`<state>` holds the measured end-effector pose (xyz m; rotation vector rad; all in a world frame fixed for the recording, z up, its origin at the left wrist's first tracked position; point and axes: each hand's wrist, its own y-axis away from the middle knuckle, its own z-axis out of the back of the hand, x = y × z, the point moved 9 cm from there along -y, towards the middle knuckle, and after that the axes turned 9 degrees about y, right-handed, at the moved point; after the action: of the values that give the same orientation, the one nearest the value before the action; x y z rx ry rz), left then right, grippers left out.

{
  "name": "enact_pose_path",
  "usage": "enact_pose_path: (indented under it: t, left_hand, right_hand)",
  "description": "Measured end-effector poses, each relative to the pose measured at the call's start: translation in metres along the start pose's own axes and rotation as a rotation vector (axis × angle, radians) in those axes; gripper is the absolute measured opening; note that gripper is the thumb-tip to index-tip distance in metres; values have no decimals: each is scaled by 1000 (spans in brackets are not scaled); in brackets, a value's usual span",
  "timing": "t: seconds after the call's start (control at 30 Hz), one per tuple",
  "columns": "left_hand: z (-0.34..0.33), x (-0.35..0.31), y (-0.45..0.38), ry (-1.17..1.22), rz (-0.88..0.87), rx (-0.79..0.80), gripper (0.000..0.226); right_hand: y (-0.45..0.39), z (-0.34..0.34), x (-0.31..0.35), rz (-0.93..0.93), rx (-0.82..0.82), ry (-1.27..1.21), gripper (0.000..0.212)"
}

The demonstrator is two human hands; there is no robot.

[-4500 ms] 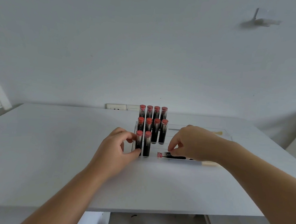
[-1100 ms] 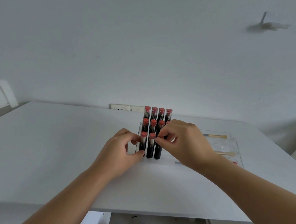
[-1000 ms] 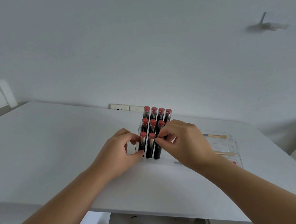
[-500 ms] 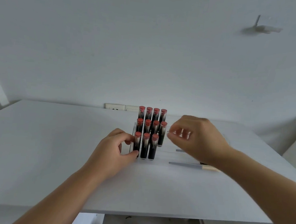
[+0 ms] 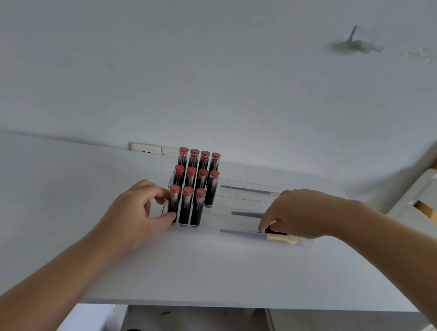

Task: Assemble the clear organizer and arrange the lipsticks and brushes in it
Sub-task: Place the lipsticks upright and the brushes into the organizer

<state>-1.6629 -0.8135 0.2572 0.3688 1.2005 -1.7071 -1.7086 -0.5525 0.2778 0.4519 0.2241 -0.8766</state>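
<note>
Eleven upright black red-capped lipsticks (image 5: 186, 207) and three grey-handled brushes (image 5: 256, 236) sit in your clear acrylic organizer (image 5: 240, 200). Your left hand (image 5: 136, 219) pinches the front-left lipstick; your right hand (image 5: 299, 213) closes its grip on a lying black lipstick (image 5: 275, 230).

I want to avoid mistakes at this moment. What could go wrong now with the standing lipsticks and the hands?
1. The right hand reaches over the brushes for a dark lipstick; it may knock them askew.
2. Carrying it to the empty front slot, it may topple the standing lipsticks.
3. If the left hand loosens its grip, the clear organizer could slide.
</note>
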Motion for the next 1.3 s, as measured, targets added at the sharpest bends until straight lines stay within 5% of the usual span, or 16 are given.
enact_pose_path:
  t: [0.63, 1.3]
  left_hand:
    - [-1, 5, 0, 4, 10, -11, 43]
    - [-1, 13, 0, 21, 40, -18, 39]
  right_hand:
    - [26, 21, -18, -69, -215, 7, 5]
    - [54, 9, -58, -186, -42, 127, 24]
